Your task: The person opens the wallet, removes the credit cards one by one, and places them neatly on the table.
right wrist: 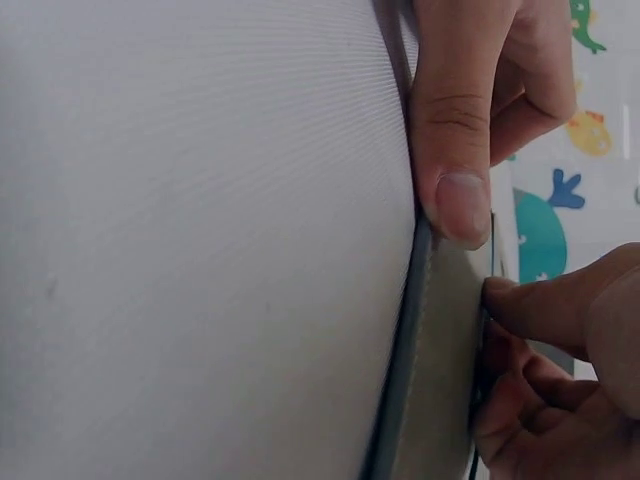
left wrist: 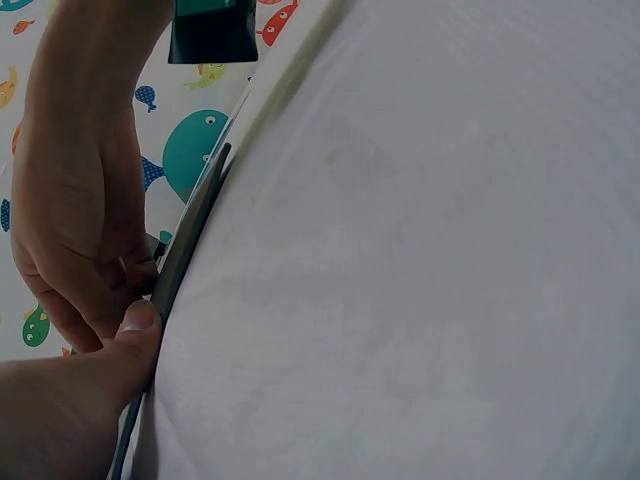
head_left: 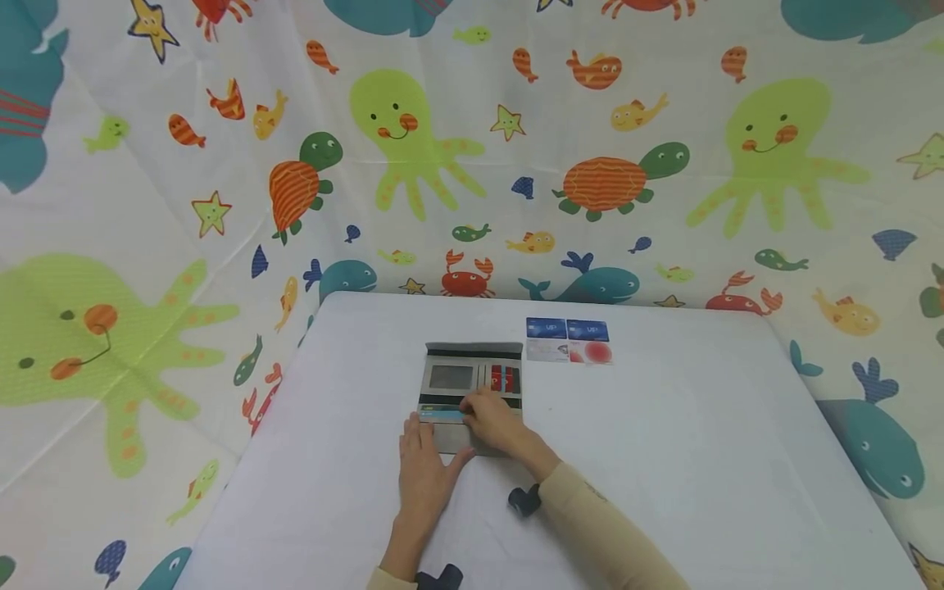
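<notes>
A grey wallet lies unfolded on the white table, with a clear window and red cards in its upper half. Across its lower half, a light blue card shows at the pocket's edge. My right hand is over the wallet, thumb and curled fingers pinching the right end of that card. My left hand lies at the wallet's lower left corner, fingers extended along the side. Its thumb presses on the near edge in the right wrist view.
Two blue cards, a pale card and a card with a red circle lie in a block right of the wallet. A sea-animal cloth hangs behind the white table.
</notes>
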The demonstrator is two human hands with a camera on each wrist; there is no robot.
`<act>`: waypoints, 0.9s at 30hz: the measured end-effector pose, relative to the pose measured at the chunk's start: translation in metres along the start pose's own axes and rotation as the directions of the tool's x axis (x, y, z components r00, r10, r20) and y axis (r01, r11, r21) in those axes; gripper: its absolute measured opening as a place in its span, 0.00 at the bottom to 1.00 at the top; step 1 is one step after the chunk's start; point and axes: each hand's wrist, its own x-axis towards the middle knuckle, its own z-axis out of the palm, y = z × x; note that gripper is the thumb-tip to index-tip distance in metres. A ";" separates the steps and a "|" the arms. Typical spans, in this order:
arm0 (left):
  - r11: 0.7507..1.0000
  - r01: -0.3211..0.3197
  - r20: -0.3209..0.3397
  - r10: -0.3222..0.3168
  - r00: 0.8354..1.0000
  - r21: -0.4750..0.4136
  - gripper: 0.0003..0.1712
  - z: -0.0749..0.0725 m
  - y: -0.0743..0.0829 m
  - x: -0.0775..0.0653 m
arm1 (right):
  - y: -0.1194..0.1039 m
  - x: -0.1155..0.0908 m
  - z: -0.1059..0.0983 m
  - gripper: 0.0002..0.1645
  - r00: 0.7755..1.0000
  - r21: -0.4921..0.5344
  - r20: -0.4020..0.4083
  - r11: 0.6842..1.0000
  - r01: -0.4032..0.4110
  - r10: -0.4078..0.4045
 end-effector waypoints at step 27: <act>1.000 0.025 0.018 -0.025 1.000 -0.001 0.56 0.003 -0.001 0.000 | -0.003 0.018 0.010 0.04 0.994 -0.004 -0.003 0.994 -0.113 0.113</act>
